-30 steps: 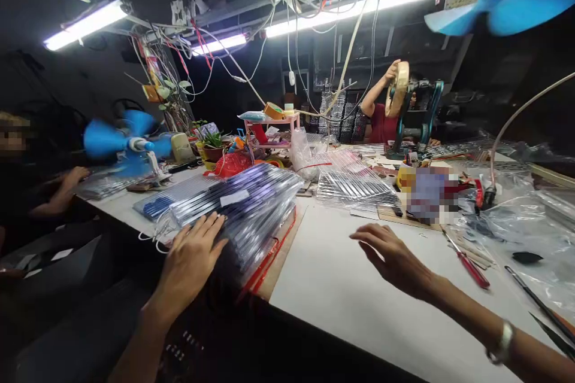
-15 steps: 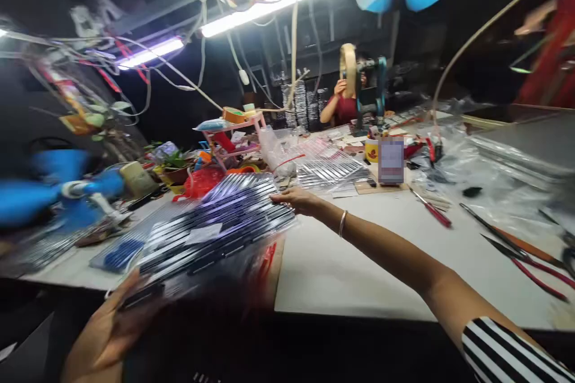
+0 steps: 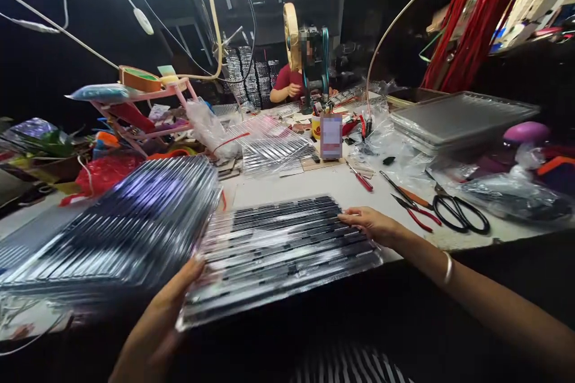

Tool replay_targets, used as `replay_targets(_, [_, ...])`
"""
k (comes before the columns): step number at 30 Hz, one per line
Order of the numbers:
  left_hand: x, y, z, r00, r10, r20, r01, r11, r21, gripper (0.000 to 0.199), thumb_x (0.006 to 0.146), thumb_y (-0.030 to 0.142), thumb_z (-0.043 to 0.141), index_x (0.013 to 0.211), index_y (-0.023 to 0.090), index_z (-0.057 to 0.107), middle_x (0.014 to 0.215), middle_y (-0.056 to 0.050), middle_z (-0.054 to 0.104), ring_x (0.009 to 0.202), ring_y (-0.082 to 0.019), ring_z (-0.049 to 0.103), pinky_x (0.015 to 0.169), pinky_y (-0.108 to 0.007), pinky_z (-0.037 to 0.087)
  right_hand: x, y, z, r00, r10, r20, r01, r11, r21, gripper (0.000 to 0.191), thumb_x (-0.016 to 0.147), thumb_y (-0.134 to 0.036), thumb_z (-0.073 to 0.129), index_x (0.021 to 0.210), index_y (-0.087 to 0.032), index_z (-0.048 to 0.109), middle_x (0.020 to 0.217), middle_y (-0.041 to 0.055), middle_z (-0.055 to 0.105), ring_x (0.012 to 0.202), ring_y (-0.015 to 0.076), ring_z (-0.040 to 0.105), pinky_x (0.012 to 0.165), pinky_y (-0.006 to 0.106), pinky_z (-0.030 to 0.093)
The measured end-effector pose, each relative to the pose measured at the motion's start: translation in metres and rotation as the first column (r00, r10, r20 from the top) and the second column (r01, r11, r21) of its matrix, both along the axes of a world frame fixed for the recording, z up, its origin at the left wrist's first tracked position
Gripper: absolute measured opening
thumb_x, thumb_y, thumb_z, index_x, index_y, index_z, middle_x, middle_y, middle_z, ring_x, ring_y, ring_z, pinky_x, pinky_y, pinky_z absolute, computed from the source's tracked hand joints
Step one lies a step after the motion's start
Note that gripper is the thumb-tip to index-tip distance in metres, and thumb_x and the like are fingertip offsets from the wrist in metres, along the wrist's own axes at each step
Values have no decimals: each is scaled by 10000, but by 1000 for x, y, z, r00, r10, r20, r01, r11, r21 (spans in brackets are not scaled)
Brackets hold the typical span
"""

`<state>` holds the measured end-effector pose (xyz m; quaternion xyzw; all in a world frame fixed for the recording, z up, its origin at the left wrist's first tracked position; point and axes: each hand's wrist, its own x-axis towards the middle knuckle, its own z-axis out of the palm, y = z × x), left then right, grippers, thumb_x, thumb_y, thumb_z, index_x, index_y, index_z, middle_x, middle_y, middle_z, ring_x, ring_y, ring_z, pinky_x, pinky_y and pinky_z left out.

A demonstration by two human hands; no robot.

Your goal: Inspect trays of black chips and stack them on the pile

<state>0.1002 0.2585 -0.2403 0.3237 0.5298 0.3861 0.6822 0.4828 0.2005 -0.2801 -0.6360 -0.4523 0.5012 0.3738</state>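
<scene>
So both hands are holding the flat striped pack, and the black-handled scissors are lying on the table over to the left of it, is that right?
Not quite: the head view shows the black-handled scissors lying to the right of the flat striped pack. The rest holds: left hand and right hand both hold the pack, and the scissors are on the table.

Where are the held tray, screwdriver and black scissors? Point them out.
Held tray (image 3: 287, 251), head view: middle of its striped face.
Screwdriver (image 3: 363, 182), head view: red handle.
Black scissors (image 3: 444, 194), head view: where the handles meet.
</scene>
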Motion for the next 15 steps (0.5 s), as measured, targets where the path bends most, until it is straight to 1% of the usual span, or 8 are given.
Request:
replay_targets(2, [23, 7, -6, 990, -126, -64, 124, 992, -36, 407, 635, 263, 756, 1017, 143, 687, 871, -90, 741, 768, -264, 703, 622, -317, 567, 11, -2, -4, 987, -23, 157, 23, 1000, 3, 494, 790, -647, 493, 889, -166, 550, 792, 54, 631, 603, 140, 561, 507, 254, 406])
replay_targets(5, [44, 28, -19, 921, -189, -339, 241, 964, 116, 410, 656, 345, 719, 1021, 162, 683, 1042, -118, 708, 1016, -306, 642, 813, -382, 532, 18, 4, -3, 898, -46, 437, 40, 999, 23, 409, 891, -514, 402, 949, -149, 577, 895, 116, 662, 819, 233, 624, 673, 314, 446])
replay_targets(6, [46, 35, -23, 859, -169, -484, 291, 938, 189, 425, 669, 381, 695, 1038, 168, 678, 1107, -124, 684, 1107, -315, 592, 891, -399, 492, 19, 6, -1, 848, -47, 527, 42, 999, 21, 401, 900, -484, 397, 940, -135, 590, 910, 144, 663, 878, 269, 622, 720, 342, 438])
replay_targets(8, [46, 46, -32, 628, -130, -767, 463, 855, 235, 478, 726, 435, 610, 1110, 154, 651, 1195, -150, 635, 1211, -333, 507, 993, -440, 397, 18, 10, 3, 741, -28, 671, 38, 999, -1, 416, 903, -460, 400, 929, -100, 608, 922, 200, 660, 948, 342, 609, 779, 400, 414])
replay_targets(10, [43, 51, -38, 334, -110, -936, 618, 776, 129, 532, 796, 453, 495, 1205, 127, 595, 1192, -184, 628, 1202, -358, 508, 1002, -496, 353, 16, 12, 6, 653, 16, 757, 20, 999, -37, 449, 907, -457, 394, 961, -66, 609, 922, 237, 659, 957, 386, 608, 789, 437, 402])
replay_targets(12, [42, 50, -42, 122, -72, -990, 667, 745, 28, 544, 847, 456, 393, 1258, 138, 551, 1143, -194, 649, 1121, -375, 565, 941, -537, 377, 14, 12, 7, 596, 58, 801, -9, 998, -66, 468, 916, -452, 378, 1015, -48, 593, 921, 247, 664, 941, 397, 618, 779, 443, 403])
replay_targets(13, [43, 49, -44, 76, -33, -997, 665, 746, 26, 527, 861, 449, 358, 1245, 149, 559, 1117, -188, 658, 1080, -369, 588, 911, -532, 396, 14, 11, 6, 575, 73, 815, -20, 997, -76, 472, 924, -449, 363, 1039, -48, 583, 918, 245, 668, 932, 395, 624, 769, 439, 406])
replay_targets(15, [46, 45, -49, 107, 63, -992, 657, 744, 117, 485, 872, 432, 314, 1128, 164, 626, 1042, -162, 665, 998, -328, 617, 871, -480, 431, 14, 9, 4, 550, 87, 831, -30, 996, -85, 480, 938, -455, 322, 1074, -64, 565, 906, 230, 677, 912, 381, 637, 741, 420, 414])
